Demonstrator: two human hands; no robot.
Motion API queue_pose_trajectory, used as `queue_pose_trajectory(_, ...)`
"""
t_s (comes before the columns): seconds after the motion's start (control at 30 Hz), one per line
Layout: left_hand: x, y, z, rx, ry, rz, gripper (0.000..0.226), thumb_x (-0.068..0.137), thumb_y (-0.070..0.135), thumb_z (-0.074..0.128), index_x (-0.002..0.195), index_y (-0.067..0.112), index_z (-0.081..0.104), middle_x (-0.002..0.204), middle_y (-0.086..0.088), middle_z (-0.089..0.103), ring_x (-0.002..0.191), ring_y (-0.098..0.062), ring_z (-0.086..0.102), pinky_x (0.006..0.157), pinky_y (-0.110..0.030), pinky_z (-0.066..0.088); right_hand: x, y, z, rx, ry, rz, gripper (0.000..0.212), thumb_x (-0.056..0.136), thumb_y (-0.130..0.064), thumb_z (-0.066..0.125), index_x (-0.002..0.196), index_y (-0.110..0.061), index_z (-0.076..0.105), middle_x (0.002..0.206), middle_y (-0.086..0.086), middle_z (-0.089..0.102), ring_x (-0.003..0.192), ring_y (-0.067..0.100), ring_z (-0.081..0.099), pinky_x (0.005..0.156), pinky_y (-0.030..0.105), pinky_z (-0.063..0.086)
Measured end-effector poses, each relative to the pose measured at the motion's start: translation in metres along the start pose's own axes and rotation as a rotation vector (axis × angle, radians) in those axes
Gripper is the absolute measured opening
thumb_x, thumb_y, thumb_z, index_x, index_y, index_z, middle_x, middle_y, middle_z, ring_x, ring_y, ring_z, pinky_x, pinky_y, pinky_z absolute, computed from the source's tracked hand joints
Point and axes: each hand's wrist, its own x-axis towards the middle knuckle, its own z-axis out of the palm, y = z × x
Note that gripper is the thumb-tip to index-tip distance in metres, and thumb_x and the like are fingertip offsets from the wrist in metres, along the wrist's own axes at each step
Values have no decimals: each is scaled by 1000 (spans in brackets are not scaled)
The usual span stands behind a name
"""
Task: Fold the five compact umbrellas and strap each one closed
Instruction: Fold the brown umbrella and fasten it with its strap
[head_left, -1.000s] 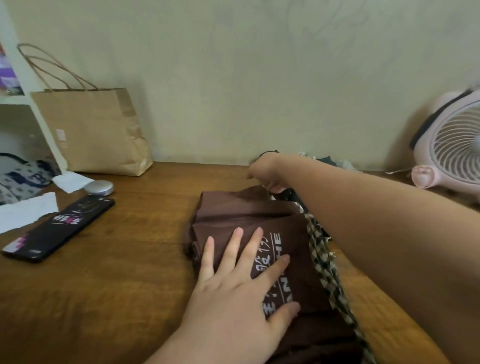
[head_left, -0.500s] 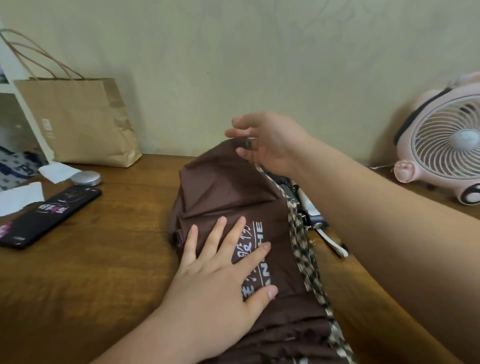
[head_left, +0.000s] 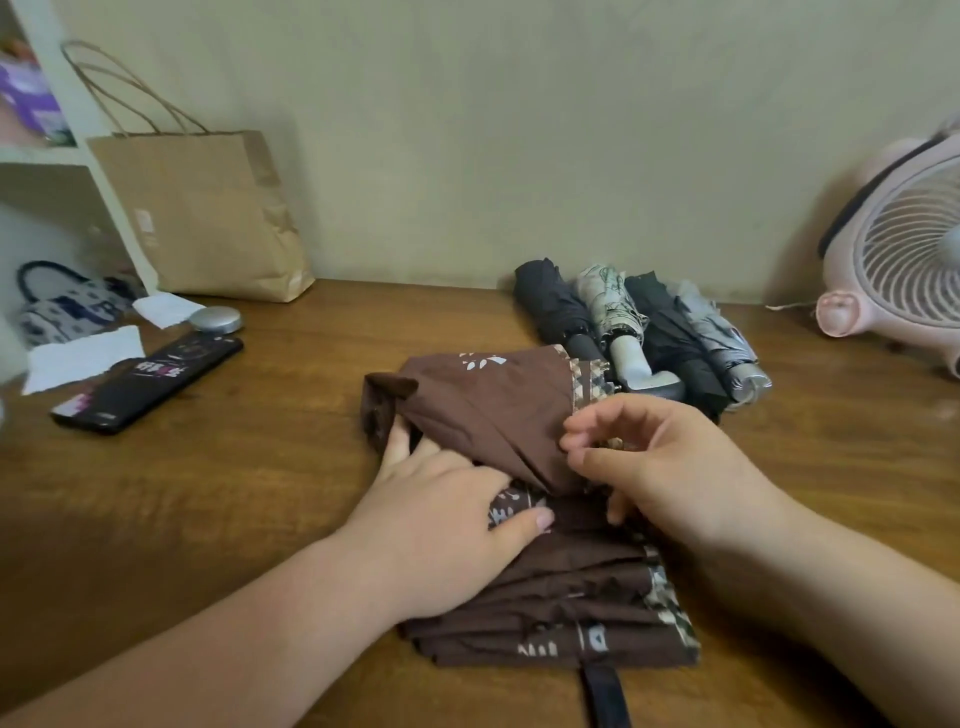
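A brown compact umbrella (head_left: 493, 405) with checked trim lies half folded in the middle of the wooden table (head_left: 234, 493). My left hand (head_left: 441, 525) lies flat on its pleated canopy, with straight fingers tucked under a folded-over flap. At the flap's right edge, by the trim, my right hand (head_left: 670, 467) pinches the fabric with curled fingers. The umbrella's black handle (head_left: 605, 696) sticks out toward me at the bottom. Several folded umbrellas (head_left: 639, 332), dark and light grey, lie side by side just behind.
A brown paper bag (head_left: 208, 218) stands at the back left against the wall. In front of it lie a black phone (head_left: 150, 382), a silver disc (head_left: 215, 318) and paper slips (head_left: 83, 358). A pink fan (head_left: 904, 260) stands at the far right.
My right hand has brought the lifted canopy flap down over my left fingers and nearer to me. The row of folded umbrellas behind has come into view.
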Motion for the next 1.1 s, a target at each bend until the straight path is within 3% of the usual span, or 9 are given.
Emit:
queue_pose_trajectory(0.07,-5,-7,-3,-57,32,52,58,94,74,30,136,43,55,135,7,54,142,-15,29,127,-47,-6,2,9,5,-116,36,-71,18,86,-1,77,90,-17,72,81,-3,72,47,21,58,44,28,48)
queue_pose_trajectory(0.13,-13,-16,-7,-186,151,66,36,96,61,51,118,37,67,122,15,55,127,-3,40,123,-30,19,3,15,8,-174,68,-108,19,85,-1,77,89,-19,70,74,-8,68,43,14,57,44,24,48)
queue_pose_trajectory(0.23,-25,-25,-13,-626,537,-191,23,85,32,78,76,21,61,87,13,66,90,1,62,84,-27,51,1,19,11,-232,98,-161,24,82,-1,80,82,-22,67,65,-11,61,43,6,51,47,18,44)
queue_pose_trajectory(0.37,-17,-30,-20,-1111,635,-503,48,68,49,87,100,29,58,92,8,70,86,-4,68,85,-35,57,1,18,13,-342,117,-193,27,78,-7,81,78,-26,63,65,-13,60,47,7,52,52,22,45)
queue_pose_trajectory(0.57,-2,-23,-33,-999,622,-493,38,81,31,85,102,41,56,81,13,77,97,-5,69,103,-38,48,-2,16,13,-324,115,-204,29,81,0,76,80,-26,63,63,-8,58,52,28,60,59,49,57)
queue_pose_trajectory(0.67,-3,-23,-34,-949,599,-449,41,84,23,84,100,44,52,79,13,77,99,-3,69,107,-39,44,-3,16,11,-273,107,-199,31,86,6,69,84,-24,63,63,-5,55,46,20,61,52,39,58)
queue_pose_trajectory(0.8,-14,-32,-24,-915,455,-468,48,94,20,73,129,32,43,78,8,75,75,-8,69,85,-35,53,0,17,9,-190,75,-178,31,89,14,58,87,-17,62,76,11,55,44,22,66,41,16,45)
queue_pose_trajectory(1.0,-18,-30,-16,-1090,511,-432,64,87,25,79,137,41,43,110,9,70,79,-8,72,80,-34,58,1,20,13,-180,54,-216,37,87,16,56,88,-20,63,76,9,56,46,24,63,42,14,44)
queue_pose_trajectory(1.1,-15,-31,-19,-1259,516,-391,70,86,19,80,142,39,43,99,2,77,58,-12,60,60,-25,50,1,20,13,-171,57,-226,37,87,17,55,88,-20,63,79,11,56,51,29,62,41,12,43)
